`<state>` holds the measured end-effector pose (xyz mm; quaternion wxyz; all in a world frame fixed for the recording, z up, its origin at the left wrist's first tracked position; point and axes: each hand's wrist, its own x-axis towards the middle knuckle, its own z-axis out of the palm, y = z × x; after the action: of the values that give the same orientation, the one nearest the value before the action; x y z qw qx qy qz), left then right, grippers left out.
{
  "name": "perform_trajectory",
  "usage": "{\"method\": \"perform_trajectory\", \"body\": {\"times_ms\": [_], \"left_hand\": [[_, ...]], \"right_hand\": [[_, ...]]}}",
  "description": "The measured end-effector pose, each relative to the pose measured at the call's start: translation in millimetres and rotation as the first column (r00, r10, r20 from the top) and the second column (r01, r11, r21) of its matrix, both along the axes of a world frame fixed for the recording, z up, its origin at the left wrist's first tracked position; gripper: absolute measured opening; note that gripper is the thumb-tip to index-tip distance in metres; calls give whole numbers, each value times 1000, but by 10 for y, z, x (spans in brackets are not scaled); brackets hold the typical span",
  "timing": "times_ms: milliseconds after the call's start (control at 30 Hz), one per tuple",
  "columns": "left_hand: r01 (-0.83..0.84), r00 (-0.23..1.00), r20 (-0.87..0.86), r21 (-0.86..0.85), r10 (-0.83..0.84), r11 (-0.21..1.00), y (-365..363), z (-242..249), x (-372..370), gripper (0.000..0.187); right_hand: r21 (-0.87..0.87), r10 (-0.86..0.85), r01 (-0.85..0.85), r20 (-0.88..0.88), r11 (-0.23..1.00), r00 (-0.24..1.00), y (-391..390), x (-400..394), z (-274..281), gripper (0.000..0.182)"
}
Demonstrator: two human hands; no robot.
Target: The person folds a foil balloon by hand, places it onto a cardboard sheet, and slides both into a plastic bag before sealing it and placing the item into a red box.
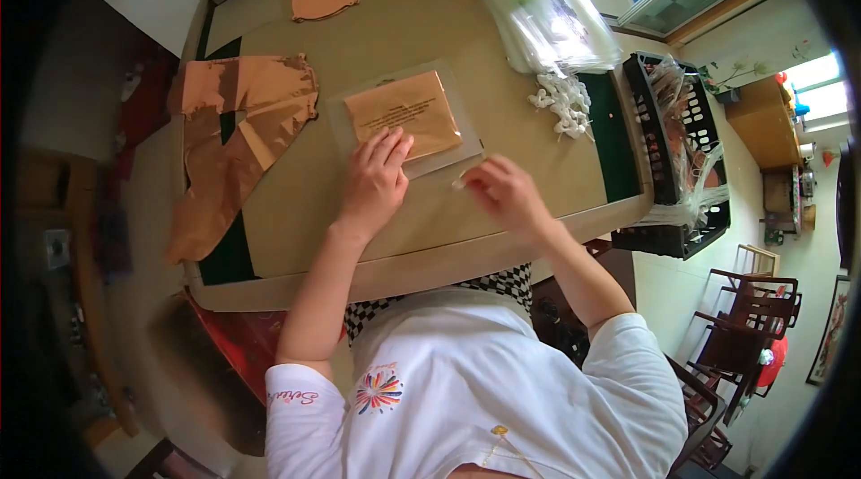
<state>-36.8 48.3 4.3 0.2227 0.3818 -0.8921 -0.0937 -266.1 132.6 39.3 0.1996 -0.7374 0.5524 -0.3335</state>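
On the table lies a folded copper-brown garment (pixel 421 111) in a clear flat plastic bag (pixel 465 149), with small dark printed text on its face. My left hand (pixel 378 176) rests with its fingers stretched over the lower left part of the packet, pressing on it. Off the packet's lower right corner, my right hand (pixel 507 195) has thumb and fingers pinched around a small white piece (pixel 459 184); its kind is too small to make out.
Copper-brown garments (pixel 247 134) lie spread at the left, with more at the far edge. Clear plastic bags (pixel 565 30) are stacked at the back right, beside a bunch of white strings (pixel 563 105). A black crate (pixel 659 138) holding plastic-wrapped items stands past the table's right edge.
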Motion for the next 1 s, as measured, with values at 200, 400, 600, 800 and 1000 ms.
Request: {"method": "perform_trajectory", "body": {"times_ms": [200,400,600,800,1000], "left_hand": [[70,993,-105,108,-58,992,54,74,45,50],[53,996,-75,75,-48,996,47,79,6,45],[2,997,-74,-8,-3,1000,17,-13,-40,36],[-12,1000,7,-86,13,996,8,41,-59,34],[-6,985,-162,299,57,954,-106,273,-10,37]], "right_hand": [[-22,-4,1,-126,1000,992,14,358,-114,12],[-80,-35,19,-216,997,976,-26,398,-161,14],[-88,-21,4,-188,996,982,-23,405,-150,19],[-136,-103,85,-131,987,986,-96,470,-128,21],[-95,-2,-16,-186,995,983,49,571,-149,30]]}}
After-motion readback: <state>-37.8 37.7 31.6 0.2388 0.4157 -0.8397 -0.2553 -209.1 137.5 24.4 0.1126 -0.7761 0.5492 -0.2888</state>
